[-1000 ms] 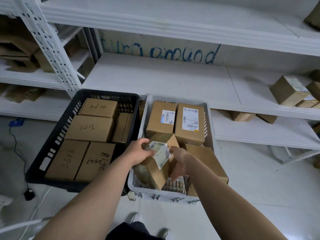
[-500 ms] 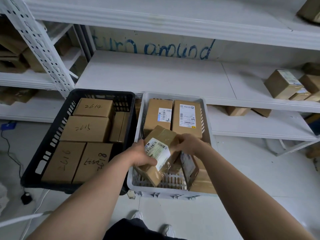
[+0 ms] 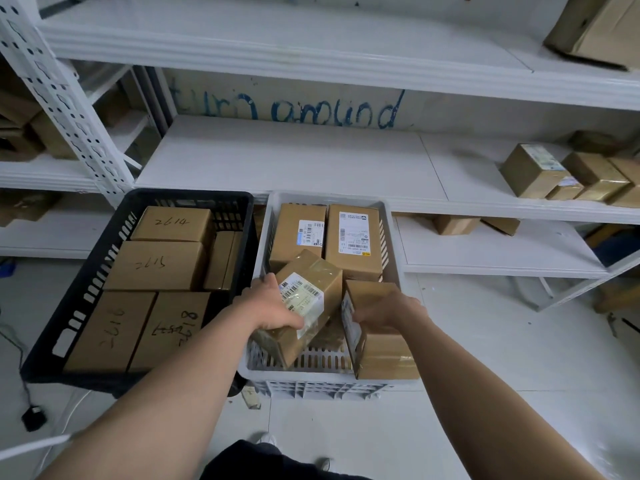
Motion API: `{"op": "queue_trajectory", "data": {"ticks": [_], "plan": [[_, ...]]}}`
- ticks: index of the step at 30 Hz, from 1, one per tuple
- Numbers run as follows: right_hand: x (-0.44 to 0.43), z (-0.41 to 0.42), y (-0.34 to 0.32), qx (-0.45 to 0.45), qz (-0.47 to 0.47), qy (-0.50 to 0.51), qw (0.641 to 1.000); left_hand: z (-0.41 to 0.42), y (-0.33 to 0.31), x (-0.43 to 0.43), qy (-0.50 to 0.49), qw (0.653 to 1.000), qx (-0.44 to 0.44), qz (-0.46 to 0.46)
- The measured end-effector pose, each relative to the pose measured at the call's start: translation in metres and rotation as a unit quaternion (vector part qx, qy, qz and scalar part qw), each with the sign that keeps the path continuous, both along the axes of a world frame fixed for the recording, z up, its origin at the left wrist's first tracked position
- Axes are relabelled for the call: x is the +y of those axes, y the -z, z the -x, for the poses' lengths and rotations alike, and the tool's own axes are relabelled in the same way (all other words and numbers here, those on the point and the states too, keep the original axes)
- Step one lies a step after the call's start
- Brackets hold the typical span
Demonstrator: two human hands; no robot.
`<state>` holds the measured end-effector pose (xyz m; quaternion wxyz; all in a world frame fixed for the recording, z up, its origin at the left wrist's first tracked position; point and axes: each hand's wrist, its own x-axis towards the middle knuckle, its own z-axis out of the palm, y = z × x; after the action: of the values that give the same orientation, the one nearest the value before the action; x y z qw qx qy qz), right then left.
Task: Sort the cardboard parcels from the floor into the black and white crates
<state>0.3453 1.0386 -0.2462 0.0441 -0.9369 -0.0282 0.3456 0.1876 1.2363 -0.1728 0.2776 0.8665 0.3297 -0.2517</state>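
The left hand [image 3: 273, 306] grips a tilted taped parcel [image 3: 323, 271], thumb across its label, at the near left of the white crate [image 3: 311, 389]. The right hand [image 3: 388, 311] curls over an upright parcel [image 3: 381, 351] at the crate's near right. The black crate [image 3: 79, 306] of numbered boxes stands to the left.

My right hand [image 3: 389, 311] now grips the side parcel [image 3: 384, 355] instead of the labelled parcel [image 3: 311, 271], which my left hand [image 3: 273, 306] holds alone.

Wht shelves [image 3: 277, 161], blue wall txt [image 3: 287, 110].
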Motion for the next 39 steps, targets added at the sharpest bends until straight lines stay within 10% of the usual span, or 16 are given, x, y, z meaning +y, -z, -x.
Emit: {"op": "queue_trajectory", "data": {"ticks": [10,30,39], "plan": [[-0.023,0.001,-0.13,-0.028,-0.252,0.07,0.965,-0.022,-0.037,0.007,0.039,0.997,0.025,-0.054],[0.059,-0.064,-0.102,-0.191,-0.13,-0.161,0.96,-0.032,-0.018,0.006,0.149,0.986,0.067,0.035],[0.033,-0.045,-0.101,-0.293,-0.327,-0.086,0.894,-0.034,-0.01,-0.006,0.169,0.98,0.095,0.037]]}}
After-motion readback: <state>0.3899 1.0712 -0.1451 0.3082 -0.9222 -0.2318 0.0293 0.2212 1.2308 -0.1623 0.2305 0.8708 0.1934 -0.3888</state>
